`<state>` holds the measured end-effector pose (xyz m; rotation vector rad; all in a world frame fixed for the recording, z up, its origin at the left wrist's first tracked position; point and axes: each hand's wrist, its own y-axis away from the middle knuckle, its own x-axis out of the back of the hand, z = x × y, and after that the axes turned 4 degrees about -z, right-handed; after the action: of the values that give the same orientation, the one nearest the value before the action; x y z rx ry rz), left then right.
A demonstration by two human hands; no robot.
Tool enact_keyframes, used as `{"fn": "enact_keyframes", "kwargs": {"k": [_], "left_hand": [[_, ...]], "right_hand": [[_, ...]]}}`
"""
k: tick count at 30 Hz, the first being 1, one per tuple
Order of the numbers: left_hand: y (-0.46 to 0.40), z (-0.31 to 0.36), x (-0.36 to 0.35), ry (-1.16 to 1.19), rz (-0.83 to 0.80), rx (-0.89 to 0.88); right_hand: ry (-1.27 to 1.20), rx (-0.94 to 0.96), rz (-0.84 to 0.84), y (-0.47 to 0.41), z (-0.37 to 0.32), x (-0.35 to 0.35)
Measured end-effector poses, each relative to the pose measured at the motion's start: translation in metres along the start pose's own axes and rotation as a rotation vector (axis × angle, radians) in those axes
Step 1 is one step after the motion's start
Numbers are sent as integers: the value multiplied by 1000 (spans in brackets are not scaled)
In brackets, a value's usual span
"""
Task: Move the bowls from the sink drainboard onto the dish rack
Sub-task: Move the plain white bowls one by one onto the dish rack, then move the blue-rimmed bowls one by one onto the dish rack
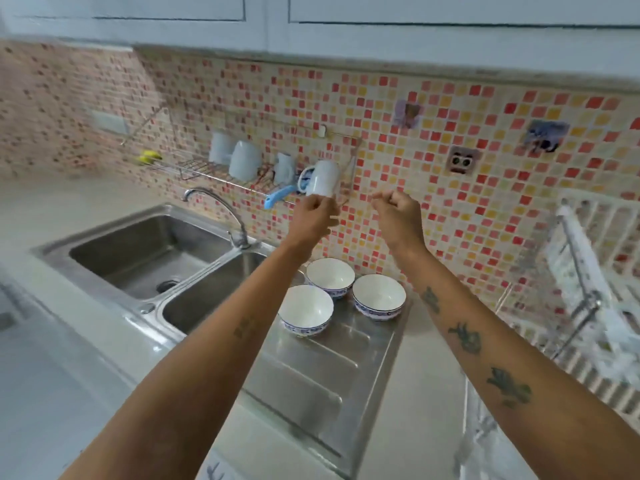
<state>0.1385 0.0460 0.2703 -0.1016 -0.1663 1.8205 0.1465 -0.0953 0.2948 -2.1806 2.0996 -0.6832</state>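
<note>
Three white bowls with blue patterned bases stand upright on the steel drainboard (332,368): one at the front left (305,309), one at the back (330,276), one on the right (379,296). Both of my arms reach up over them toward the tiled wall. My left hand (313,216) has its fingers curled just under an upturned white mug (323,178) on the wall wire rack (197,168); whether it touches the mug is unclear. My right hand (398,213) is loosely closed and holds nothing. A white dish rack (595,271) stands at the right.
A double steel sink (149,258) with a curved tap (221,209) lies left of the drainboard. The wall rack carries several white mugs and a blue-handled brush (278,197). A wall socket (462,162) sits above the counter. Cabinets hang overhead.
</note>
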Motion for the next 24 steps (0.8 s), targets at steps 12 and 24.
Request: {"fn": "enact_keyframes", "kwargs": {"k": [12,24], "left_hand": [[-33,-190,127,42,144,527],[-61,-304,85,187,154,587]], "right_hand": [[-290,-951,-172,-11,184,-123],[-416,-927,-48,-8,244,-169]]}}
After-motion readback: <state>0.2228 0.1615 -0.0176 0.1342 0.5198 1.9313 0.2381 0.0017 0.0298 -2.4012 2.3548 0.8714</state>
